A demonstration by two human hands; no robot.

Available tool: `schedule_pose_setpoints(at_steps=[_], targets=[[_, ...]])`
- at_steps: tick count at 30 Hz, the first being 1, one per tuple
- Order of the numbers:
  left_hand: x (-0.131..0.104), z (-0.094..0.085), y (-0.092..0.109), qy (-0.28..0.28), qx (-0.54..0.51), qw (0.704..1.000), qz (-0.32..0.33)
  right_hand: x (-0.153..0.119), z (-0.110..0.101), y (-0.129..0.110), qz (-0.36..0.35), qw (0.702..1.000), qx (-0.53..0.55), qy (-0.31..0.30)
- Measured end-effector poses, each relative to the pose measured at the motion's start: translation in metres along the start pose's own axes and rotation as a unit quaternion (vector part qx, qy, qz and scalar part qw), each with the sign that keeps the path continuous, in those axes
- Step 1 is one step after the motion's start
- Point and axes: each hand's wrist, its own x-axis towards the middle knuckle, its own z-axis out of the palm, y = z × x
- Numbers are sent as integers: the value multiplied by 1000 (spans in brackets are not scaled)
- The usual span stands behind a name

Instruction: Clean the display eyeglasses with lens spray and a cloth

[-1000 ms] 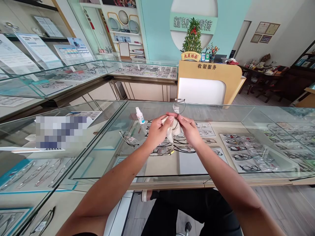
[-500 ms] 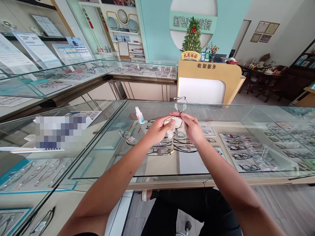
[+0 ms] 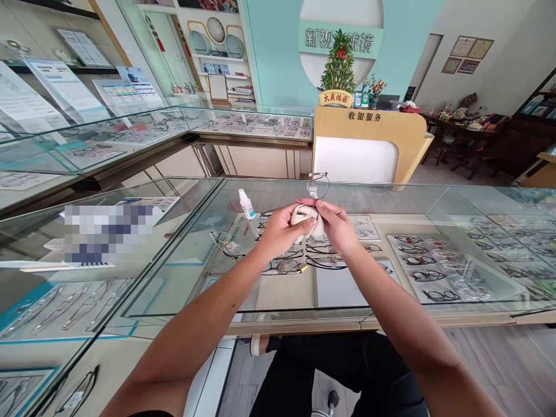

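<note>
Cream cloth [image 3: 300, 216] pinched in left grip [image 3: 279, 227], glasses [image 3: 318, 186] in right grip [image 3: 340, 227]; desk [image 3: 369, 128]: "收银服务".

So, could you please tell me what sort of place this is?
Most likely an optician's shop: rows of eyeglasses lie in glass display cases, the wall sign ends with the Chinese word for glasses, and a counter is lettered for cashier service.

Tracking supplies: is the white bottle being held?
No, the white bottle stands on the glass counter, apart from the left hand and right hand.
</note>
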Motion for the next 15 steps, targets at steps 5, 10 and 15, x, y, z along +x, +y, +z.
schedule_pose_setpoints(at_steps=[5, 10, 15], targets=[[0, 4, 0, 42, -16, 999, 11, -2, 2, 1, -20, 999, -21, -23], [-1, 6, -2, 85, -23, 996, 33, -3, 7, -1, -20, 999, -35, -34], [-3, 5, -2, 90, 15, 994, 66, -3, 6, -1, -31, 998, -23, -43]])
